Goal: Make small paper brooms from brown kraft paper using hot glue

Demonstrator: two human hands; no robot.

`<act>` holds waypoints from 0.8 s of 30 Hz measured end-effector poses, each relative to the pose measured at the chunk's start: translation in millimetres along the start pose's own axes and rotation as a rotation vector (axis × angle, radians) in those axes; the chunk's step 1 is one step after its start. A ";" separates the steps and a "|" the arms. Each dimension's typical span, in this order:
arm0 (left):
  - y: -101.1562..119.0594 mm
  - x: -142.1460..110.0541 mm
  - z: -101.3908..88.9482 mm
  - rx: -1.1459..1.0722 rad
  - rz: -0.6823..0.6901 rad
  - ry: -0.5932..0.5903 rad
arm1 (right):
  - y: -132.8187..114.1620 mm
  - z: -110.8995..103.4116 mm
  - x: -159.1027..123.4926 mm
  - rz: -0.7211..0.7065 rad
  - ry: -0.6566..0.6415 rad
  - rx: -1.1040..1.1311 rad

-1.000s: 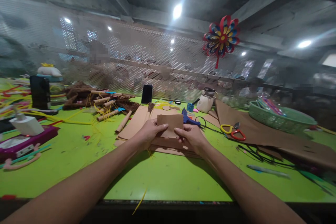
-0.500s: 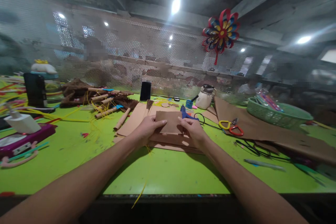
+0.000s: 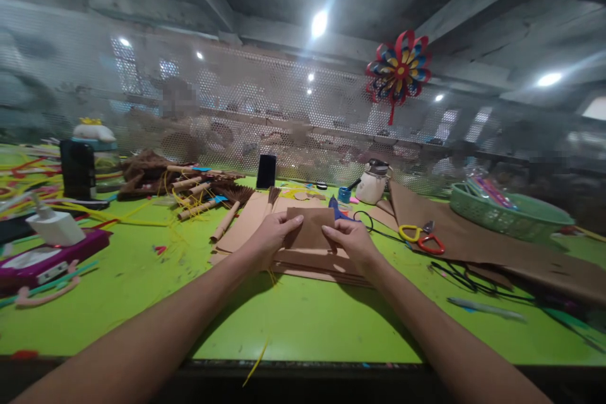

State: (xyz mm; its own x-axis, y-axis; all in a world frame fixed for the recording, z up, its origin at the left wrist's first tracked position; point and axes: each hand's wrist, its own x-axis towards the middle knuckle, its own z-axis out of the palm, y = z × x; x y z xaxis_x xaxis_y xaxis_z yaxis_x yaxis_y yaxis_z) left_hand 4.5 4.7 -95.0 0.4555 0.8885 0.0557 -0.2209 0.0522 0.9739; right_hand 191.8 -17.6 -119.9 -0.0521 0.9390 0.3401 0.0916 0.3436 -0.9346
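A small rectangle of brown paper (image 3: 308,230) is pinched at its left edge by my left hand (image 3: 274,237) and at its right edge by my right hand (image 3: 355,241). Both thumbs lie on its near face. Beneath it, larger flat sheets of brown card (image 3: 326,273) are stacked on the green table (image 3: 312,322). Just behind my right hand lies a blue glue gun (image 3: 337,208), partly hidden. A rolled paper stick with a fringed end (image 3: 227,221) rests left of the stack.
Scissors with yellow and red handles (image 3: 421,238), a green basket (image 3: 511,211) and a large brown sheet (image 3: 478,246) are at right. Left are more paper rolls (image 3: 192,208), a purple power strip (image 3: 52,259) and a phone (image 3: 78,170). A jar (image 3: 373,183) stands behind.
My view has shifted slightly, so everything sits a little lower and mostly further right. Both hands still hold the small brown paper, and my right fingers have changed position slightly on its edge.
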 end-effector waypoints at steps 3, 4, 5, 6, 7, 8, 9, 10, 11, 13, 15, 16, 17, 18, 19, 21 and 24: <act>1.6 -0.5 0.0 0.042 0.008 0.029 | 1.7 -0.2 -0.3 -0.023 -0.010 -0.014; 1.7 -0.2 -0.1 0.051 0.009 0.030 | 1.9 -0.1 -0.4 -0.029 -0.001 -0.015; 1.5 0.4 -0.3 0.066 0.010 0.036 | 1.8 0.0 -0.6 -0.029 0.013 -0.012; 1.2 1.0 -0.6 0.088 0.016 0.044 | 1.5 0.4 -0.7 -0.024 0.026 -0.005; 0.5 1.7 -0.8 0.115 0.024 0.058 | 0.9 0.9 -0.9 -0.014 0.034 0.005; -0.2 2.3 -1.1 0.143 0.032 0.071 | 0.1 1.6 -1.2 -0.003 0.038 0.016; -1.2 2.8 -1.3 0.164 0.038 0.079 | -0.8 2.4 -1.5 0.008 0.038 0.025; -2.1 3.2 -1.4 0.175 0.045 0.076 | -1.7 3.3 -1.8 0.016 0.040 0.030; -3.1 3.4 -1.5 0.173 0.050 0.064 | -2.5 4.2 -2.1 0.019 0.045 0.032; -4.4 3.1 -1.2 0.151 0.045 0.028 | -3.4 5.2 -2.4 0.020 0.069 0.034; -5.0 2.1 -0.4 0.107 0.027 -0.013 | -2.9 5.1 -2.0 0.024 0.087 0.046; -5.1 1.5 0.2 0.072 0.017 -0.044 | -2.1 4.6 -1.6 0.028 0.089 0.056; -5.2 1.1 0.9 0.028 0.008 -0.079 | -1.0 4.1 -1.0 0.035 0.088 0.064; -5.4 0.7 1.4 -0.018 0.009 -0.114 | 0.2 3.6 -0.4 0.041 0.089 0.069; -5.9 0.7 1.8 -0.058 0.020 -0.140 | 1.4 3.3 0.2 0.045 0.091 0.068; -7.4 1.5 1.6 -0.082 0.041 -0.148 | 3.5 3.2 1.3 0.055 0.099 0.053; -10.2 4.1 -1.5 -0.024 0.031 -0.061 | 4.8 3.1 2.8 0.053 0.121 0.019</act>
State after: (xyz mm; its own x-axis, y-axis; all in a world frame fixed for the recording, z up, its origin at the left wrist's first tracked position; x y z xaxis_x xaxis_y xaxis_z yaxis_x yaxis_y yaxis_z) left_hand 7.3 8.5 -105.0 0.4996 0.8605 0.0996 -0.2559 0.0367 0.9660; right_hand 189.0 -13.4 -123.7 0.0726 0.9514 0.2992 0.0722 0.2942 -0.9530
